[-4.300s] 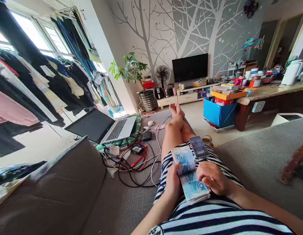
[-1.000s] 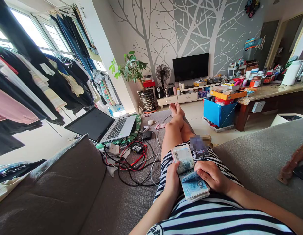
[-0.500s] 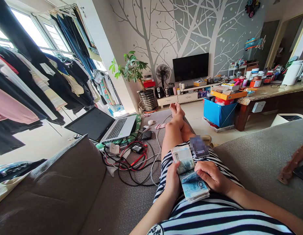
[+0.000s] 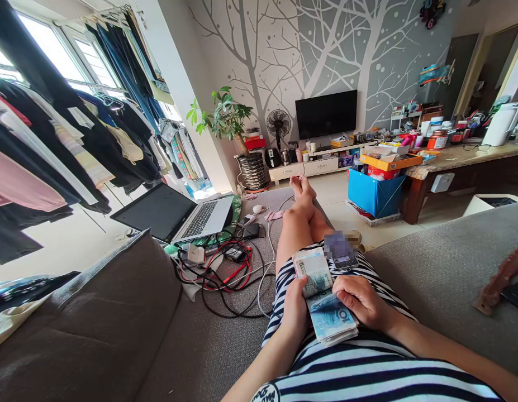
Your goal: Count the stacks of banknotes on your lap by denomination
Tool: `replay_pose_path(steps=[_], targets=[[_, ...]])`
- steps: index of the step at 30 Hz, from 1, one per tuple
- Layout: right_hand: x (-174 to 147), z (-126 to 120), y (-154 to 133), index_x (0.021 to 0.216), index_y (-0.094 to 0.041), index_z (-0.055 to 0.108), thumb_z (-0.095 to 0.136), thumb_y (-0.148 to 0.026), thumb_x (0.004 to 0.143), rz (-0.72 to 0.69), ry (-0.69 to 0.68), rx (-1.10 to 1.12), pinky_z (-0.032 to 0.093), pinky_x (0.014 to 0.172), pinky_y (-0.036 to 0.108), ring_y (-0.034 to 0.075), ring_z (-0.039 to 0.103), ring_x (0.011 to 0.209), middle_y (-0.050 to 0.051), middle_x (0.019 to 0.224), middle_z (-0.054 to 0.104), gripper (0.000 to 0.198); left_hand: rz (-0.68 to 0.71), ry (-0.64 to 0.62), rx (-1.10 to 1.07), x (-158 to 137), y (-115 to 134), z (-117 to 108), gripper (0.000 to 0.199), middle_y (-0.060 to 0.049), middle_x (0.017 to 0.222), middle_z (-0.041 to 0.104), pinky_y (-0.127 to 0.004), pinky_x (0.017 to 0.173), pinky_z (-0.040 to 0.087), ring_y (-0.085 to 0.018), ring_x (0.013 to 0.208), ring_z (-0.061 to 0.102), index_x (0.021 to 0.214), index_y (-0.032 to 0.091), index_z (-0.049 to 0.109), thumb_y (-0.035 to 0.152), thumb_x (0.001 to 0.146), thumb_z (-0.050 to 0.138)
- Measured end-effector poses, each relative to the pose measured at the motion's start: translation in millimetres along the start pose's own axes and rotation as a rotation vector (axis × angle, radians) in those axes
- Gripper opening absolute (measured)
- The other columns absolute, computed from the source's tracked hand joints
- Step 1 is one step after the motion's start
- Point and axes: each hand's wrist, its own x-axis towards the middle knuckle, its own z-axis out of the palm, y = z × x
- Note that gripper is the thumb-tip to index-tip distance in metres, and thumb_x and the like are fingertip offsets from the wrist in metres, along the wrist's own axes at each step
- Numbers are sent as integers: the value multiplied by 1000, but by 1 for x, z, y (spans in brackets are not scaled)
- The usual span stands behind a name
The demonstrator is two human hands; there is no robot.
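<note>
A folded wad of banknotes (image 4: 332, 319) lies over my lap, with blue 10 notes bent down toward me and paler greenish notes (image 4: 312, 272) stretching away toward my knees. My left hand (image 4: 296, 304) is closed round the left side of the wad, thumb on top of the notes. From the right, my right hand (image 4: 361, 301) pinches the notes near the fold, its fingers curled. Some of the fingers are hidden under or behind the paper. Just beyond the wad, a phone (image 4: 346, 261) rests on my striped clothing, partly blurred out.
I sit on a grey sofa (image 4: 225, 352), legs stretched forward. To my left are tangled cables (image 4: 237, 279), a white charger (image 4: 195, 254) and an open laptop (image 4: 204, 220). Ahead right stand a blue box (image 4: 374, 192) and a cluttered table (image 4: 464, 159). A brown strip (image 4: 499, 276) lies at right.
</note>
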Motion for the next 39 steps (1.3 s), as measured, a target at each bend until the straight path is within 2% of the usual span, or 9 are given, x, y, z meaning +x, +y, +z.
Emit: replay_pose_path(steps=[9, 13, 24, 31, 36, 39], targets=[[1, -2, -6, 89, -21, 56, 40, -31, 101, -47, 39, 38, 43, 68, 29, 17, 57, 73, 4, 78, 59, 22, -12, 11, -52, -6, 7, 7, 33, -9, 81, 75, -35, 78, 50, -24, 77, 67, 82, 10, 74, 38, 64, 68], [0, -1, -6, 91, -21, 56, 41, -29, 100, -67, 43, 40, 44, 71, 30, 18, 58, 76, 4, 80, 60, 19, -7, 15, -47, -9, 10, 9, 31, -8, 79, 75, -33, 74, 49, -23, 75, 66, 80, 11, 74, 36, 64, 67], [0, -2, -5, 84, -21, 57, 36, -35, 102, -70, 12, 84, 44, 70, 33, 19, 58, 74, 5, 77, 61, 30, 14, 92, -25, -5, 6, 6, 30, -5, 78, 73, -30, 68, 47, -18, 69, 61, 79, 12, 74, 36, 63, 69], [1, -4, -5, 86, -24, 58, 35, -40, 101, -66, -9, 74, 47, 66, 38, 23, 60, 71, 5, 77, 62, 32, 21, 35, -28, -2, 3, 4, 28, -6, 81, 73, -30, 72, 47, -19, 73, 63, 78, 13, 74, 37, 66, 68], [0, -5, -4, 85, -25, 58, 35, -42, 101, -66, 2, 67, 48, 64, 38, 23, 61, 69, 4, 75, 62, 33, 17, -36, -69, -2, 3, 4, 32, -6, 90, 75, -32, 81, 48, -22, 83, 66, 91, 14, 74, 37, 70, 67], [0, -4, -4, 84, -24, 58, 32, -45, 102, -49, -2, 73, 48, 66, 37, 22, 61, 70, 5, 75, 62, 38, 15, -49, -78, -2, 3, 5, 32, -7, 88, 75, -32, 80, 49, -22, 82, 67, 91, 13, 74, 37, 71, 67]])
